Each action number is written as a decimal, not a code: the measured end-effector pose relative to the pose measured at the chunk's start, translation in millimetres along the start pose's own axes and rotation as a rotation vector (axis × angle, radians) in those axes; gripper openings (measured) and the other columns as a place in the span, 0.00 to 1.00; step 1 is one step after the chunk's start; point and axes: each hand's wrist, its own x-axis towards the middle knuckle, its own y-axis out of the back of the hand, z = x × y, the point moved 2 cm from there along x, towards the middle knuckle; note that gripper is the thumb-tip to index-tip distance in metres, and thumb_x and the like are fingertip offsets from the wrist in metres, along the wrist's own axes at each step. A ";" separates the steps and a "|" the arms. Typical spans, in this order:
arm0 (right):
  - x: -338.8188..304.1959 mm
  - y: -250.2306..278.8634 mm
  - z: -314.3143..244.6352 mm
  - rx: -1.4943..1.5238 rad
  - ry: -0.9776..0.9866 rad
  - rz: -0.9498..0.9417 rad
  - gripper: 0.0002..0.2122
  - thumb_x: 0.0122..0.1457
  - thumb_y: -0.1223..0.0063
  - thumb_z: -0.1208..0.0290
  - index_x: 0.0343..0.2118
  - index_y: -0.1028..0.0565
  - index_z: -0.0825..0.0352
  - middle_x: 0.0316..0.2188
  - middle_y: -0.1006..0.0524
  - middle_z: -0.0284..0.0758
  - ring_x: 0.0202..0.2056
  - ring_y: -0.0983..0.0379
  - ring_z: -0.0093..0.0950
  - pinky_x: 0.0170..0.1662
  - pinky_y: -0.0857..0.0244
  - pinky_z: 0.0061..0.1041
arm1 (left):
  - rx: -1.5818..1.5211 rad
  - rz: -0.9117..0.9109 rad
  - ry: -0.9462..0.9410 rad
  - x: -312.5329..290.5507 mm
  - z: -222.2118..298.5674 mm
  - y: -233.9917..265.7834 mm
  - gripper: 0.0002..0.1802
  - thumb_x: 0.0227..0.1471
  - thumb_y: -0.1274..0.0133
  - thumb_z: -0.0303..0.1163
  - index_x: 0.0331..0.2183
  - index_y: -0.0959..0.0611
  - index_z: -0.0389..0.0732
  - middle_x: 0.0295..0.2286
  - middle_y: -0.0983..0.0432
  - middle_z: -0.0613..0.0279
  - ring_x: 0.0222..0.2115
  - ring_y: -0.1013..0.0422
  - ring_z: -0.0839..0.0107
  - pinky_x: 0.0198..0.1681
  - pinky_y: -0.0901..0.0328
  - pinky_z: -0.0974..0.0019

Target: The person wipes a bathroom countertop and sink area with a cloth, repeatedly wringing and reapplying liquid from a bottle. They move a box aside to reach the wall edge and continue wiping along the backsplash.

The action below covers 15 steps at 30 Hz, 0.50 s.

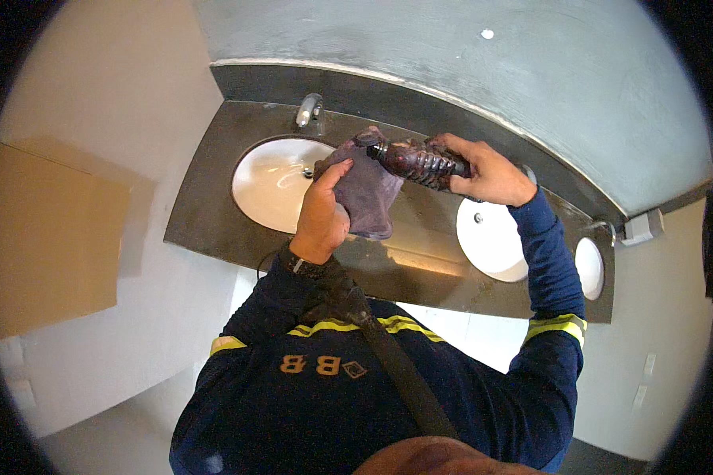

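My left hand (322, 215) is closed on a greyish-purple cloth (368, 198), thumb on top, its lower part hanging over the counter. My right hand (491, 174) grips a dark bottle with a ribbed body (421, 164) by its right end. The bottle lies nearly sideways, its narrow neck pointing left at the cloth's upper edge. At the neck a small dark round piece, perhaps a cap, shows against the cloth; whether it is attached I cannot tell. Both hands are above the dark countertop (206, 186), between two basins.
A white oval basin (265, 186) with a chrome faucet (309, 109) is on the left. Another basin (491, 241) sits below my right wrist, and a third (589, 269) farther right. A grey wall (451, 47) rises behind. A tan panel (55, 237) stands at the left.
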 end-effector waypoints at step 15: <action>6.7 52.7 -103.8 -0.617 0.029 0.001 0.19 0.45 0.39 0.66 0.41 0.22 0.69 0.26 0.21 0.48 0.29 0.23 0.46 0.37 0.29 0.39 | -0.322 -0.116 0.264 -28.7 17.9 -17.1 0.16 0.57 0.50 0.27 0.47 0.21 0.35 0.42 0.21 0.57 0.43 0.24 0.64 0.50 0.31 0.60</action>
